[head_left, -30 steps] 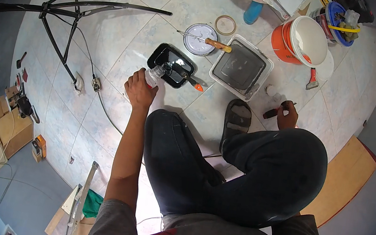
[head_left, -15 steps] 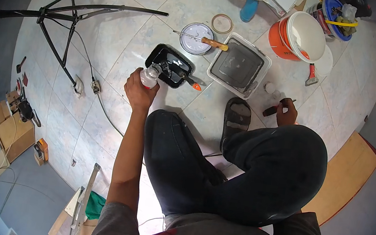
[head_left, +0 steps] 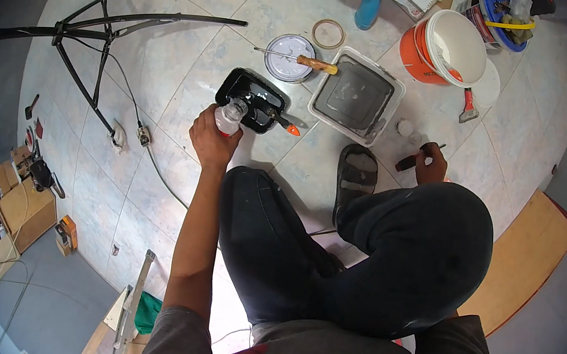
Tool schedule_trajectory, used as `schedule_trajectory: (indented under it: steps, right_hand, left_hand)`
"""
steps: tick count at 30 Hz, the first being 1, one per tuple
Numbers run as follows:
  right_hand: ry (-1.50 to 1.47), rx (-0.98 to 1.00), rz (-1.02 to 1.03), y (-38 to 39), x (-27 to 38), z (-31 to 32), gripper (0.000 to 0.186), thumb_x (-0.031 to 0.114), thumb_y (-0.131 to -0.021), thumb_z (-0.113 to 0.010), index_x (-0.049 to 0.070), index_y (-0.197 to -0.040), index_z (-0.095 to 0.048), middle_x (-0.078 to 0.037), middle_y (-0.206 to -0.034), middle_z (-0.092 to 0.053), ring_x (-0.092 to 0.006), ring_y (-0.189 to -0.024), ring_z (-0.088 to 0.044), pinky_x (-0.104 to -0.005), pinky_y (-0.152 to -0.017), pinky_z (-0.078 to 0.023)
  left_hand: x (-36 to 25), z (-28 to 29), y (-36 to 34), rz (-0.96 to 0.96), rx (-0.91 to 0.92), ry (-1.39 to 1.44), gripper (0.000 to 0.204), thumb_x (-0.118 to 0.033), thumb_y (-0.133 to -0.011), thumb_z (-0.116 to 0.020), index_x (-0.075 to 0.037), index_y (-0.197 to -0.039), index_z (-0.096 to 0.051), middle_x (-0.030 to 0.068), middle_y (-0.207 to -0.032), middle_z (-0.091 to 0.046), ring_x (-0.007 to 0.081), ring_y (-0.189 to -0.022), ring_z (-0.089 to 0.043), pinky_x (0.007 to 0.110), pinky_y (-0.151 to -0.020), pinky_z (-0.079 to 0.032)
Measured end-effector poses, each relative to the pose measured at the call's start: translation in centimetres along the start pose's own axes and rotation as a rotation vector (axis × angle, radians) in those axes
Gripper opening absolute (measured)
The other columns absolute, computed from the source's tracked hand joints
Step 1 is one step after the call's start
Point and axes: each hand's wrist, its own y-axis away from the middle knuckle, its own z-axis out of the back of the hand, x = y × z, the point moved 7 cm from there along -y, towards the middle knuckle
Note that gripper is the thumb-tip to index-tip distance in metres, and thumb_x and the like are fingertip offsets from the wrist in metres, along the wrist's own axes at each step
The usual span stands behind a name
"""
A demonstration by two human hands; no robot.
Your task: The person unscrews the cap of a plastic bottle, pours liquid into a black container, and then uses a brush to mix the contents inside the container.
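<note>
My left hand (head_left: 212, 139) is wrapped round a small clear plastic bottle (head_left: 228, 118) with a bit of red on it. Its neck tilts over the near left edge of a black tray (head_left: 230, 80), which holds glossy black liquid. A paintbrush (head_left: 281, 121) with an orange-tipped handle lies across the tray's right rim, its bristle end inside. To the right, beyond my raised knee, my right hand (head_left: 431, 170) has its fingers closed on a dark, elongated object (head_left: 407, 163) whose kind I cannot make out. A small white cap (head_left: 405, 127) lies near it on the floor.
A screwdriver (head_left: 317, 64) rests on a round lid (head_left: 286, 70) beside a square tub (head_left: 379, 134) of grey material. Farther right stand an orange-and-white bucket (head_left: 417, 54) and a red-handled scraper (head_left: 468, 105). A black metal frame (head_left: 106, 36) and a cable (head_left: 164, 178) lie left.
The whole view has shifted slightly. Both hands keep their grips, and the bottle stays tilted at the tray's edge.
</note>
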Motion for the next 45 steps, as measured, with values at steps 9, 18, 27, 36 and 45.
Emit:
schedule_trajectory:
  steps: [9,18,27,36,45]
  right_hand:
    - [0.028,0.065,-0.061,-0.1,0.5,0.0,0.011,0.002,-0.096,-0.073,0.001,-0.107,-0.07,-0.015,-0.096,-0.079,-0.027,-0.094,-0.079,-0.0386,-0.086,-0.059]
    - [-0.017,-0.012,0.027,-0.3,0.7,-0.1,0.013,0.0,-0.091,-0.075,0.001,-0.104,-0.07,-0.014,-0.085,-0.076,-0.0232,-0.077,-0.076,-0.0357,-0.074,-0.058]
    - [0.002,-0.016,0.003,0.0,-0.2,-0.3,0.014,0.0,-0.091,-0.074,0.001,-0.104,-0.071,-0.014,-0.086,-0.076,-0.023,-0.077,-0.075,-0.0354,-0.074,-0.058]
    - [0.018,-0.008,-0.007,0.0,0.2,-0.1,0.012,0.001,-0.092,-0.074,0.001,-0.104,-0.07,-0.014,-0.087,-0.076,-0.0238,-0.078,-0.075,-0.0359,-0.075,-0.058]
    - [0.029,0.001,-0.003,-0.1,0.5,0.0,0.012,0.002,-0.093,-0.073,0.001,-0.104,-0.07,-0.015,-0.088,-0.077,-0.025,-0.078,-0.076,-0.0363,-0.074,-0.058]
  left_hand:
    - [-1.1,-0.5,-0.1,-0.041,0.015,-0.026,0.081,-0.024,-0.066,-0.094,-0.01,-0.139,-0.063,0.011,-0.127,-0.071,0.0346,-0.12,-0.066,0.05,-0.107,-0.048]
    - [-1.8,-0.2,-0.3,-0.081,0.006,-0.067,0.071,-0.024,-0.069,-0.088,-0.01,-0.135,-0.065,0.0108,-0.124,-0.073,0.0346,-0.116,-0.069,0.05,-0.102,-0.051]
    - [-1.8,-0.7,-0.1,-0.092,0.03,-0.118,0.074,-0.024,-0.068,-0.089,-0.011,-0.137,-0.065,0.0093,-0.125,-0.072,0.0335,-0.12,-0.067,0.049,-0.105,-0.049]
    - [-1.7,-0.9,-0.2,-0.083,0.056,-0.129,0.074,-0.025,-0.069,-0.089,-0.011,-0.137,-0.065,0.0093,-0.124,-0.072,0.034,-0.12,-0.067,0.05,-0.105,-0.049]
    - [-1.7,-1.1,-0.3,-0.065,0.088,-0.172,0.075,-0.024,-0.069,-0.089,-0.011,-0.139,-0.065,0.0079,-0.126,-0.072,0.0325,-0.121,-0.067,0.048,-0.108,-0.048]
